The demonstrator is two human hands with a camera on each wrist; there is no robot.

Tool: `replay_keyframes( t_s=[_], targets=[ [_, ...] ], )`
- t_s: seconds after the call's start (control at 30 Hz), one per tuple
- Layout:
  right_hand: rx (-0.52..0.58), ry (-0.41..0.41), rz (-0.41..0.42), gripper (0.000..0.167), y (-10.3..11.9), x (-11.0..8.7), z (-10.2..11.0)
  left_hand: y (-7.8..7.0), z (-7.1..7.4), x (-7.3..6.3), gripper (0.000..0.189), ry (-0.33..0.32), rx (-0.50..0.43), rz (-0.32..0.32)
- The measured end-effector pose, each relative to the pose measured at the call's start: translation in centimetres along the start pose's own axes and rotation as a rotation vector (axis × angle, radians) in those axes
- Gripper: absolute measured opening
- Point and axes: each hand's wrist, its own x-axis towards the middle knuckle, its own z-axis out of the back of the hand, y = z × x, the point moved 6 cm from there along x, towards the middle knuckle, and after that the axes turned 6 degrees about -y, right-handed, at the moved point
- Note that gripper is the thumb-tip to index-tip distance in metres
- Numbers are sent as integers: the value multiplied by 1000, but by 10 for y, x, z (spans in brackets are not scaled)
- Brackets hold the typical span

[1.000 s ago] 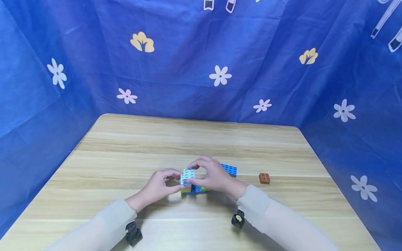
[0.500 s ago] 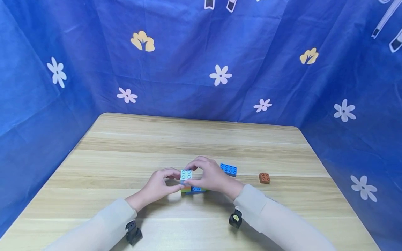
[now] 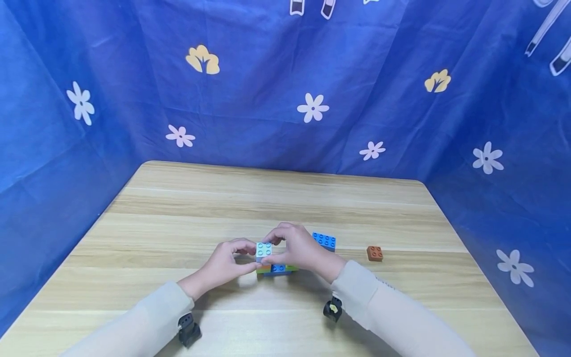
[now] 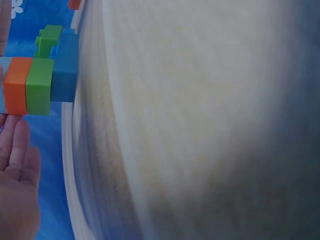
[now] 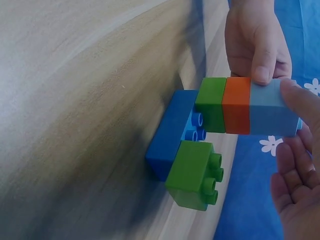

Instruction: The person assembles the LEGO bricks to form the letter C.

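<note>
A stack of toy building bricks stands on one end of a blue brick (image 5: 170,131). From the bottom it runs green brick (image 5: 212,105), orange brick (image 5: 236,106), then a light blue part (image 5: 272,112) about twice as thick as the orange. A second green brick (image 5: 189,172) sits on the blue brick's other end. My left hand (image 3: 222,264) pinches the stack from the left, its thumb near the orange and light blue seam. With thumb and fingers my right hand (image 3: 301,252) grips the light blue brick (image 3: 264,249) on top. Some fingertips are hidden behind the stack.
On the wooden table (image 3: 285,198), a separate blue brick (image 3: 324,241) lies just behind my right hand. Farther right is a small reddish-brown brick (image 3: 374,253). A blue patterned cloth (image 3: 250,109) surrounds the table's back and sides.
My right hand has moved slightly left and lowered its light blue brick onto the light blue brick of the stack, whose studs are now covered. My left hand has stayed in place.
</note>
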Motion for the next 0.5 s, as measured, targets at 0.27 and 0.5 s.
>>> replay_keyframes(
  t_s=[0.27,0.5],
  targets=[
    [31,-7,-14,39,-3,-2,-1,-8,5,2,37,-33,-34,-17],
    [45,-24,0,41,-4,-3,-1,-9,6,1,30,-70,-53,-43]
  ],
)
